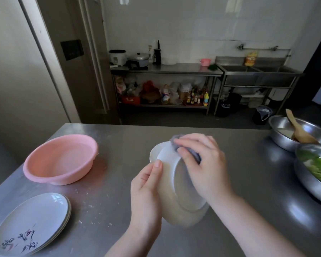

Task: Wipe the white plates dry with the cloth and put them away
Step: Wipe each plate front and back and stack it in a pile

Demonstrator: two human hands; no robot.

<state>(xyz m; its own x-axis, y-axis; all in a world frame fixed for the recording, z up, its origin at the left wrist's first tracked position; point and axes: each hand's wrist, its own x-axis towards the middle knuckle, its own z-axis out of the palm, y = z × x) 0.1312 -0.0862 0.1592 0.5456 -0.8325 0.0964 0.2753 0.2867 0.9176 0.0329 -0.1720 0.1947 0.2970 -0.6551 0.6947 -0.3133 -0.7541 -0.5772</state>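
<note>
Holding white plate (176,175) above steel counter (119,145): left hand (146,190) grip clamped on rim, right hand (202,164) clutching cloth (174,143).

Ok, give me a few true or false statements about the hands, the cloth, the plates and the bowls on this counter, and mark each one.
1. The right hand presses a grey cloth onto the tilted white plate. True.
2. The left hand lies flat on the steel counter. False: its grip is on the plate's edge.
3. The round pink plastic basin stands left of the hands. True.
4. The stack of white plates with painted characters sits inside the basin. False: on the counter, nearer the camera.
5. A wooden spatula rests in a steel bowl. True.
</note>
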